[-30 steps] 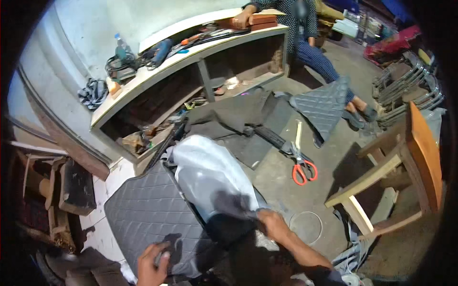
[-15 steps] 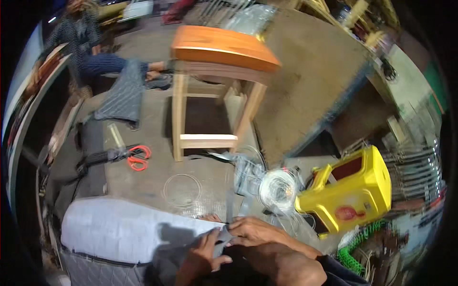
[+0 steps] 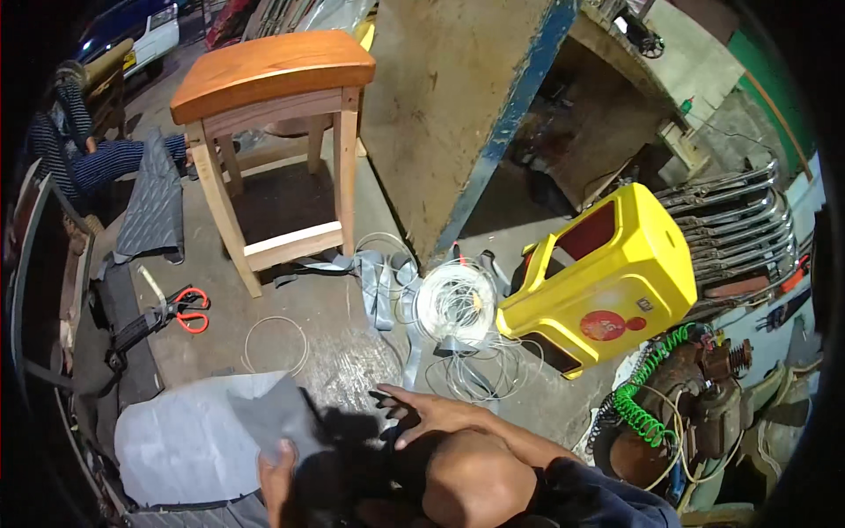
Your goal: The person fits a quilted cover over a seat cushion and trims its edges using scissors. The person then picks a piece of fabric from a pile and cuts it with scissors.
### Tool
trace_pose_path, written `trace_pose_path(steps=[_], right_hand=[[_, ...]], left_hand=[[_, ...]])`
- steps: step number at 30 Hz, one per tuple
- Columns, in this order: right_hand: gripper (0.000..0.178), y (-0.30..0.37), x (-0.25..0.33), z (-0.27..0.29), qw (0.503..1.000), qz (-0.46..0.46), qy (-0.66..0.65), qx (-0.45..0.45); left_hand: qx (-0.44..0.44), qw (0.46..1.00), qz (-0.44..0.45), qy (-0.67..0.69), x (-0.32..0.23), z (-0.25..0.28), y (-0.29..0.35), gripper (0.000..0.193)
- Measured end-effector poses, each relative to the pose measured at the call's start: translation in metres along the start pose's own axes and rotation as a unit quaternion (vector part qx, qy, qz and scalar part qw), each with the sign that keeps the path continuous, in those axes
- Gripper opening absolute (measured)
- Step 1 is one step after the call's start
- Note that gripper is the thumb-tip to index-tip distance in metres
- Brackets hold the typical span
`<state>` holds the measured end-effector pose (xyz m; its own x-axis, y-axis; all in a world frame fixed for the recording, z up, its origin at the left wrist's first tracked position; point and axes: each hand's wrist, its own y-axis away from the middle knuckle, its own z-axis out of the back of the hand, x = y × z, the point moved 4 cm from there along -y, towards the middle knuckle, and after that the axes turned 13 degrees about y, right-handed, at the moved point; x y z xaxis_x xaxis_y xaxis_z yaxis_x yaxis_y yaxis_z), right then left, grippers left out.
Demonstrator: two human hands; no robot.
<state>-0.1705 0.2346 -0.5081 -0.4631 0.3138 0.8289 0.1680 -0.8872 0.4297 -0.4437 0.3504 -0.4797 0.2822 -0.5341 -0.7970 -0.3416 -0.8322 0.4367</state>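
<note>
A padded-looking cloth piece [image 3: 180, 440], white with a grey portion folded at its right end, lies near the bottom left. My left hand [image 3: 275, 480] grips that grey end, its thumb on top and the other fingers hidden. To the right, my right hand [image 3: 422, 414] is held over the floor with fingers spread and nothing in them, next to my bent knee [image 3: 480, 484]. Grey fabric strips [image 3: 377, 295] and a coil of pale wire or line [image 3: 455, 304] lie just beyond it. Dark shadow covers the area between my hands.
A wooden stool [image 3: 273, 75] with an orange-brown seat stands ahead. Red-handled scissors [image 3: 191, 311] and a thin wire ring [image 3: 275, 346] lie on the floor. Rightward are a tipped yellow plastic stool [image 3: 607, 282] and a green coiled hose [image 3: 641, 409]. Another person [image 3: 79, 150] sits far left.
My hands were together at a grey strip by the cloth's right end; now they are apart. The left has moved left onto the folded cloth, and the right has opened. The view has swung right.
</note>
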Motion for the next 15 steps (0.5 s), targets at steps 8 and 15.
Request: trace_pose_path(steps=[8, 15], right_hand=[[0.072, -0.029, 0.011, -0.004, 0.981, 0.182, -0.015, 0.069], [0.058, 0.011, -0.022, 0.023, 0.994, 0.107, -0.007, -0.014]], left_hand=[[0.162, 0.974, 0.141, -0.068, 0.011, -0.116, 0.019, 0.042], [-0.036, 0.986, 0.162, -0.002, 0.041, -0.043, 0.024, 0.062]])
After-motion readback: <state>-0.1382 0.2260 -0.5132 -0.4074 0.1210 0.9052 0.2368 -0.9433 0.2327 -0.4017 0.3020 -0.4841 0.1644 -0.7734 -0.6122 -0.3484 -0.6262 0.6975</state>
